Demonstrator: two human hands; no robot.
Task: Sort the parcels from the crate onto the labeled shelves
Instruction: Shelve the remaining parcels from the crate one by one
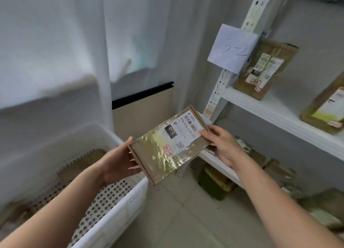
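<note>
left hand (pixel 119 162) – fingers curled round the near end of the parcel (pixel 167 145) | right hand (pixel 221 145) – pinches its far end | parcel held flat, between crate (pixel 115 201) and shelves (pixel 275 113)

brown parcel (pixel 168 145), white label; white perforated crate (pixel 115 206); white shelves (pixel 275 113)

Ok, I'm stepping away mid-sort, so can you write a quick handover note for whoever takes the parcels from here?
Left hand and right hand each grip an end of the flat brown cardboard parcel, red-marked 3-2-5.
The white perforated plastic crate, lower left, holds more parcels, blurred.
Done: brown parcels stand on the white metal shelf beside the paper sign, seemingly 3-2.
Left: shelve this one, then empty the crate.
</note>
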